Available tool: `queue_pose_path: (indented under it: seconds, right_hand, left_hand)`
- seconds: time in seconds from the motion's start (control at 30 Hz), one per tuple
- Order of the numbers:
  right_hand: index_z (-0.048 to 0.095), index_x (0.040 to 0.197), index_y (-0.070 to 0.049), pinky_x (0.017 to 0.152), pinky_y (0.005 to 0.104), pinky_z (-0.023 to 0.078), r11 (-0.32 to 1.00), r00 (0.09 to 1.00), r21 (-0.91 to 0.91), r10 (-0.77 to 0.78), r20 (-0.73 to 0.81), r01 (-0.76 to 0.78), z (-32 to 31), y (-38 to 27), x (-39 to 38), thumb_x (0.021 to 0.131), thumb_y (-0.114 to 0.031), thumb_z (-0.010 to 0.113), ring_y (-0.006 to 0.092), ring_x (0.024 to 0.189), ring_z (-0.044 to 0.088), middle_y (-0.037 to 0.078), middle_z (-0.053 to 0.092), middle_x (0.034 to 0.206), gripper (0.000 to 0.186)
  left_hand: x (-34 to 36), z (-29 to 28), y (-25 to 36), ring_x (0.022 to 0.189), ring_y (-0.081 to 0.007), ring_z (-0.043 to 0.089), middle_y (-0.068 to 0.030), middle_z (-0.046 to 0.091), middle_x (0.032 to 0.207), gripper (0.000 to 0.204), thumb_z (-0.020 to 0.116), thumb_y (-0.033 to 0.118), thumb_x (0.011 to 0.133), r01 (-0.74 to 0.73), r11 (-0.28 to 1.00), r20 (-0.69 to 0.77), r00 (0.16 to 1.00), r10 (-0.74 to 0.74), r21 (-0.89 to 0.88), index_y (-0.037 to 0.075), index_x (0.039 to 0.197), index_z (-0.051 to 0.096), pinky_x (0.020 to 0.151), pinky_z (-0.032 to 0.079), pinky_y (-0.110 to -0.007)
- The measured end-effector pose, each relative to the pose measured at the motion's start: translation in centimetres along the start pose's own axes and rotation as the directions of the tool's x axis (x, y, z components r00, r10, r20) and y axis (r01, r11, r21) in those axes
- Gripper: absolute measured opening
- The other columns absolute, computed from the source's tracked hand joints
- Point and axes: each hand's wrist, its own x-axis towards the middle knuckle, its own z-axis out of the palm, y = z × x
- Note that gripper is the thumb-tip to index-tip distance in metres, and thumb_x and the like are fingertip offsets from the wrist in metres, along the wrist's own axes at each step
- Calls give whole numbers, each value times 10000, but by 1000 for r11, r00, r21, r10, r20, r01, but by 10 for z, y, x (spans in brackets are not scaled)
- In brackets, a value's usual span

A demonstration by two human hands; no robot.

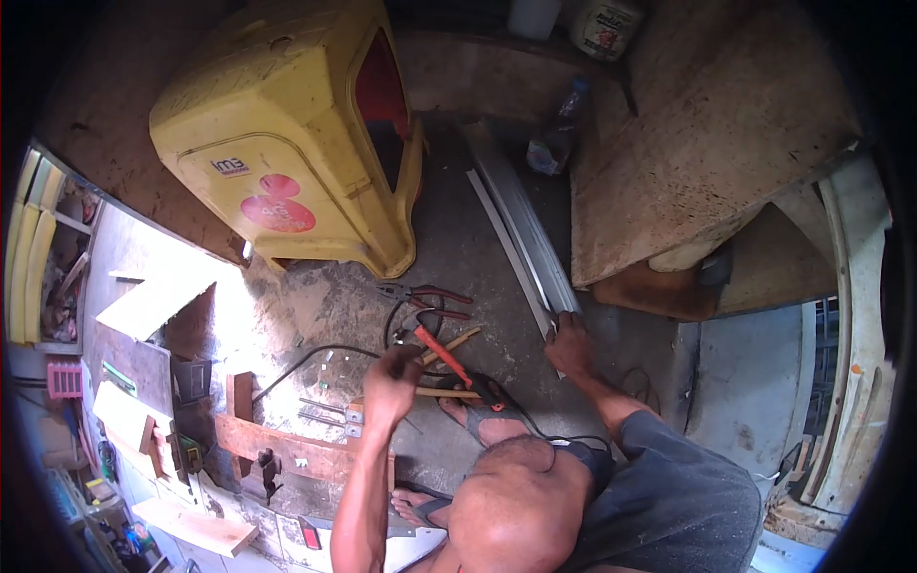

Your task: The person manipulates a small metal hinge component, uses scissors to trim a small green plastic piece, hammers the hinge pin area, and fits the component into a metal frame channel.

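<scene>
A brown, speckled wooden panel (707,124) fills the upper right of my view, and the scuffed yellow plastic stool (315,153) tips at upper left. Between them, from top centre toward mid-right, the long ridged metal channel (523,215) lies on gritty grey floor, a thin, flat pale strip (506,244) alongside. Both look straight and I see no fastening on them, so I judge the work to be at the handling stage, with any shaping or joining left to do. The right hand (571,349) touches their near end, fingers partly bent; I can't tell whether it grips. At centre, the left hand (392,387) is curled nearly closed, contents hidden from me. Just beside it lies the orange-handled hammer (444,355), and above that, slim red-handled pliers (441,295).
</scene>
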Motion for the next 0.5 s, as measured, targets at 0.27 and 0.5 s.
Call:
queue_pose_path:
  seconds: [0.27,0.5]
  right_hand:
    - [569,1212,10,944,505,484,957,900,286,-82,427,-49,-63,-99,-77,914,-253,620,463,1107,614,284,622,1172,401]
    - [607,1256,19,972,462,495,905,742,424,-255,620,-44,-102,-99,-72,903,-291,642,404,1105,643,263,667,1157,471]
  left_hand:
    - [-6,89,-15,1000,-239,642,-124,627,1211,471,617,304,1018,352,647,302,934,-192,-677,44,1400,519,865,538,-380]
    - [18,126,-9,1246,-285,538,-136,533,1378,635,616,451,1007,529,368,514,845,-147,-765,81,1486,426,1011,470,-417]
